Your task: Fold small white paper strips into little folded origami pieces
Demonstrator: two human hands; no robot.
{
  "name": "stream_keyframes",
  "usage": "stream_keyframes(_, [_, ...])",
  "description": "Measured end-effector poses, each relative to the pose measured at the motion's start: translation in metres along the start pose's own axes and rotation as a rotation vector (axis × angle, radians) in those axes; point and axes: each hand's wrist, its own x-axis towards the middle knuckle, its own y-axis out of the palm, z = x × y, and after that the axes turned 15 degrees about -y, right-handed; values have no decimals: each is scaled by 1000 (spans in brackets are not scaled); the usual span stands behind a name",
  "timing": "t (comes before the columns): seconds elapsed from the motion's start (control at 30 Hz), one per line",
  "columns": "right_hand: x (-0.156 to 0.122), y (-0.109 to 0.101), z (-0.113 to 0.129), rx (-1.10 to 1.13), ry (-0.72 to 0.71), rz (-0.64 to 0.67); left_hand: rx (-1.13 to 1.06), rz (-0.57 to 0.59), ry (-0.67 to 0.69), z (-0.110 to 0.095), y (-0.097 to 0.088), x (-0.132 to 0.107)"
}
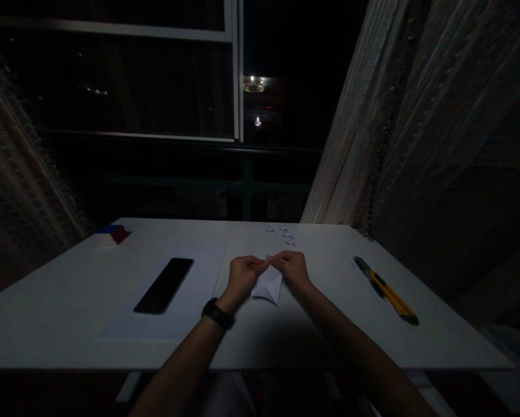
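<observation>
A small folded white paper (268,286) lies at the middle of the white table (68,301), pointed toward me. My left hand (243,274) and my right hand (292,268) both pinch its far edge, fingertips meeting above it. The fingers of both hands are closed on the paper. A dark watch (217,314) sits on my left wrist.
A black phone (164,285) lies left of my hands on a sheet of white paper (207,260). A yellow-and-black utility knife (386,290) rests at the right. Several tiny paper bits (286,236) lie beyond my hands. A coloured cube (112,234) sits at the far left corner. Curtains flank a dark window.
</observation>
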Motion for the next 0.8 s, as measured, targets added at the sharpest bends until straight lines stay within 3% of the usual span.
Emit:
stream_keyframes(0.27, [1,2,3,1,-10,26,-117,8,-33,-6,0,-5])
stream_keyframes(0.5, [1,-1,6,-46,-33,-13,41,-56,74,-3,-2,-1])
stream_keyframes(0.67, [-1,-2,6,-69,-43,29,172,44,120,-2,-5,1])
stream_keyframes(0.8, [-1,-1,10,-147,-76,72,168,48,80,0,-6,3])
